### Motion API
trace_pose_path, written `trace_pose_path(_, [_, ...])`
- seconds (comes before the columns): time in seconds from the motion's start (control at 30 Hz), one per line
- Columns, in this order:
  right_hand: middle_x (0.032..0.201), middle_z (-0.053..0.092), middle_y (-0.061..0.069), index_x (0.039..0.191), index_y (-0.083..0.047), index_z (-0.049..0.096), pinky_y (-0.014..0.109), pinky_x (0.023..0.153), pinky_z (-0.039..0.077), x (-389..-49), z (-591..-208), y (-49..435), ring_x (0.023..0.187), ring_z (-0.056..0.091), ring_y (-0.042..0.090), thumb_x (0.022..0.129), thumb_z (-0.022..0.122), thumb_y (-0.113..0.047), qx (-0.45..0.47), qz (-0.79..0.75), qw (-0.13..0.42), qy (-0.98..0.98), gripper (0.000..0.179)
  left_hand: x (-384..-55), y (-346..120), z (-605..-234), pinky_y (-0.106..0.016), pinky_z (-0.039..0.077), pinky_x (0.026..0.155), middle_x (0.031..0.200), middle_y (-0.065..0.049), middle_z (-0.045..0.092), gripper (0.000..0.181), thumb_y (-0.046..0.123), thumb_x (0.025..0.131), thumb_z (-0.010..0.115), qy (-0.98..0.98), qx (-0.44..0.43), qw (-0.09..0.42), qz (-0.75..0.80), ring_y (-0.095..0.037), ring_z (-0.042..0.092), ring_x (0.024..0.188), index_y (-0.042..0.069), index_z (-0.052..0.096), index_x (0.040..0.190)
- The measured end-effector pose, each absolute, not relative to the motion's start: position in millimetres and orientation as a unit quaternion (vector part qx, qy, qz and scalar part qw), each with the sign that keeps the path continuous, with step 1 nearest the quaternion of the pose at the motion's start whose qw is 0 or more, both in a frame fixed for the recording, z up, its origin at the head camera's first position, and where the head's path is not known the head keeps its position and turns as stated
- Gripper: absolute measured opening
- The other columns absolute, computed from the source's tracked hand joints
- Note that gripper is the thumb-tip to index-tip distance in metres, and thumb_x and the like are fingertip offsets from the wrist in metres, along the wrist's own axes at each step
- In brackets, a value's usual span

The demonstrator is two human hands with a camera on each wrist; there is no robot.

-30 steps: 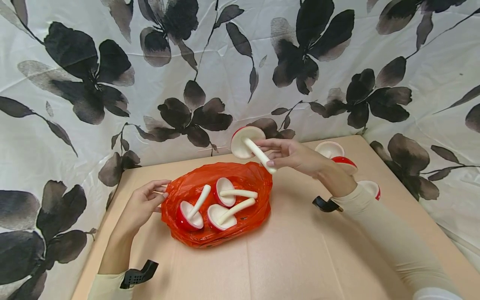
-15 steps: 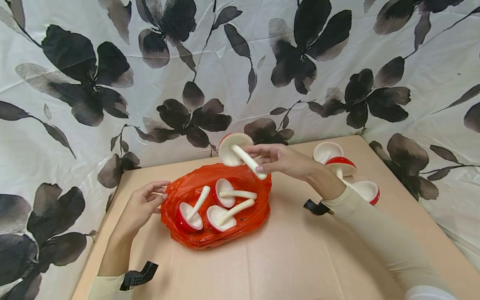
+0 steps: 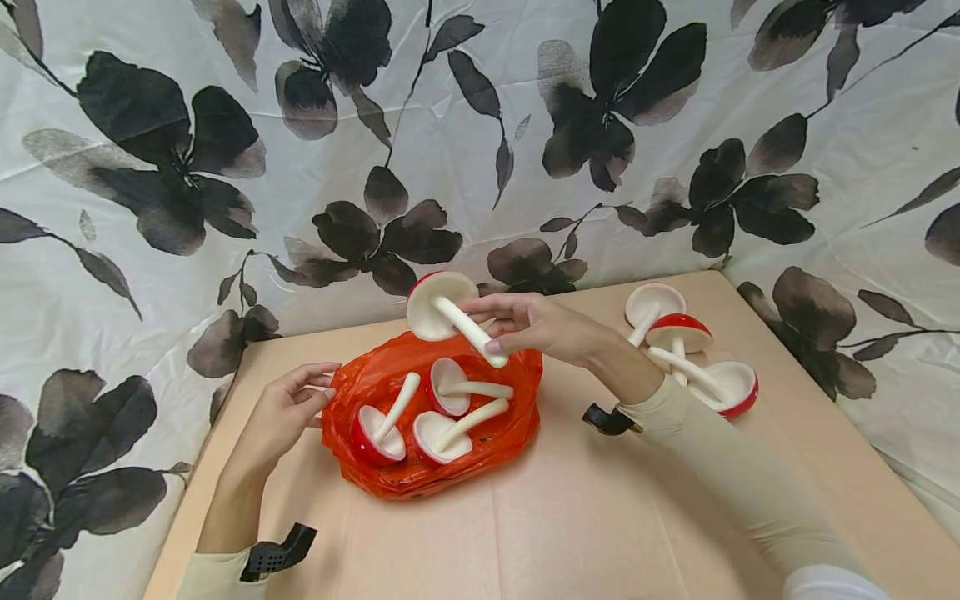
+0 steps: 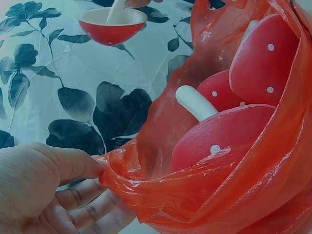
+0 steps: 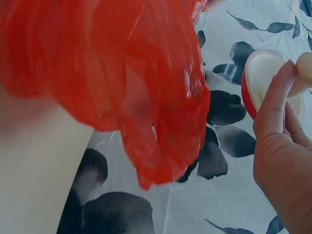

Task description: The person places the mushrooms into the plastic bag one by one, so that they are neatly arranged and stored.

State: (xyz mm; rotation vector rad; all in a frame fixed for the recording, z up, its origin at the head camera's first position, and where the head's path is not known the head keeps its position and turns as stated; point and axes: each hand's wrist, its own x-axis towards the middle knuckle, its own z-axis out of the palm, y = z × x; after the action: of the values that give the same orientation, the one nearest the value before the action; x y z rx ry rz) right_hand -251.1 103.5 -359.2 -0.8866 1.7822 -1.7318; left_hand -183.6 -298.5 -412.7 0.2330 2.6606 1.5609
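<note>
My right hand (image 3: 536, 329) pinches the stem of a mushroom model (image 3: 442, 307) with a red cap and cream underside, holding it above the back edge of a red plastic bag (image 3: 408, 485). In the right wrist view the thumb and fingers press on the stem of that mushroom (image 5: 251, 92). Inside the open bag lie three similar mushrooms, among them a left one (image 3: 380, 433) with its stem up. At the bag's left rim, my left hand (image 3: 288, 408) pinches the plastic between thumb and fingers, as the left wrist view shows at the bag's edge (image 4: 126, 170).
Three more mushrooms lie together at the back right of the wooden table (image 3: 570, 508), one of them a red-topped mushroom (image 3: 681, 332). Behind the table hangs a white cloth (image 3: 480, 150) with dark flowers. Each wrist wears a black camera (image 3: 279, 552).
My right hand has carried the mushroom leftward and slightly down, from beyond the bag's right rim to above its back edge. My left hand stays at the bag's rim.
</note>
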Motion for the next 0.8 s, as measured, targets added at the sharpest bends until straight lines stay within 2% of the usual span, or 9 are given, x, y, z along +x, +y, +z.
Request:
trace_pose_path(0.27, [0.14, 0.057, 0.016, 0.147, -0.011, 0.051, 0.035, 0.1, 0.054, -248.5, -364.7, 85.7, 0.12, 0.06, 0.035, 0.093, 0.069, -0.003, -0.338, -0.636, 0.27, 0.639, 0.058, -182.9, -298.5, -412.1, -0.034, 0.063, 0.073, 0.122, -0.025, 0.062, 0.038, 0.008, 0.103, 0.056, 0.86, 0.068, 0.029, 0.506, -0.023, 0.072, 0.096, 0.004, 0.055, 0.141])
trace_pose_path(0.43, [0.137, 0.059, 0.021, 0.146, -0.007, 0.053, 0.033, 0.095, 0.056, -248.9, -371.5, 74.7, 0.118, 0.06, 0.042, 0.091, 0.069, 0.001, -0.35, -0.637, 0.266, 0.633, 0.058, -183.1, -298.0, -412.5, -0.034, 0.063, 0.072, 0.122, -0.024, 0.062, 0.039, 0.009, 0.103, 0.056, 0.861, 0.066, 0.029, 0.504, -0.025, 0.071, 0.096, 0.005, 0.055, 0.141])
trace_pose_path(0.6, [0.133, 0.063, 0.016, 0.143, -0.006, 0.056, 0.034, 0.09, 0.059, -247.6, -374.6, 64.3, 0.114, 0.063, 0.04, 0.091, 0.071, 0.001, -0.344, -0.631, 0.262, 0.644, 0.055, -183.3, -297.3, -413.6, -0.034, 0.063, 0.072, 0.122, -0.024, 0.062, 0.038, 0.009, 0.103, 0.055, 0.861, 0.068, 0.025, 0.503, -0.026, 0.071, 0.096, 0.005, 0.055, 0.141])
trace_pose_path(0.67, [0.133, 0.064, 0.016, 0.143, -0.006, 0.055, 0.035, 0.092, 0.059, -246.4, -375.7, 60.0, 0.113, 0.064, 0.038, 0.091, 0.071, 0.001, -0.339, -0.628, 0.266, 0.649, 0.055, -183.6, -297.0, -414.4, -0.034, 0.063, 0.071, 0.121, -0.024, 0.062, 0.038, 0.008, 0.103, 0.055, 0.86, 0.07, 0.022, 0.504, -0.024, 0.071, 0.095, 0.005, 0.055, 0.141])
trace_pose_path(0.8, [0.136, 0.06, 0.022, 0.144, -0.006, 0.054, 0.034, 0.097, 0.056, -246.0, -382.2, 52.4, 0.118, 0.06, 0.043, 0.092, 0.07, -0.001, -0.332, -0.626, 0.283, 0.646, 0.055, -184.1, -296.5, -416.0, -0.033, 0.063, 0.07, 0.119, -0.024, 0.062, 0.037, 0.008, 0.103, 0.056, 0.859, 0.074, 0.013, 0.506, -0.019, 0.072, 0.092, 0.004, 0.056, 0.14])
